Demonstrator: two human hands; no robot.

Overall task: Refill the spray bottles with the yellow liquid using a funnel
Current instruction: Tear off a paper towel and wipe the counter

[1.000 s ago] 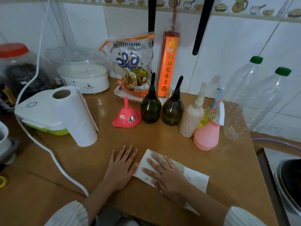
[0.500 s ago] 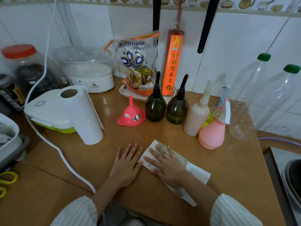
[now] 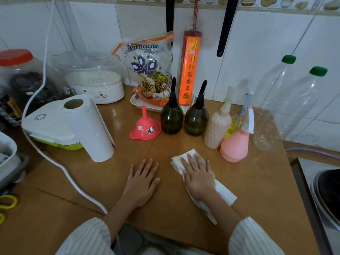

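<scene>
A pink funnel (image 3: 145, 125) stands mouth-down on the wooden table (image 3: 257, 181). Right of it stand two dark green spray bottles (image 3: 171, 116) (image 3: 196, 118), a ribbed cream bottle (image 3: 218, 126), a bottle of yellow liquid (image 3: 234, 124) and a pink spray bottle (image 3: 235, 144) in front of it. My right hand (image 3: 198, 175) presses flat on a white paper towel (image 3: 222, 194) lying on the table. My left hand (image 3: 142, 181) rests flat on the bare wood to its left, holding nothing.
A paper towel roll (image 3: 92, 129) stands at the left beside a white and green appliance (image 3: 47, 131), with a white cord (image 3: 60, 168) across the table. Two clear bottles with green caps (image 3: 294, 100) lean at the right wall. A metal sink (image 3: 325, 196) borders the right edge.
My right hand has slid the paper towel to the right and away from the left hand; the towel is more bunched. My left hand has stayed flat in place.
</scene>
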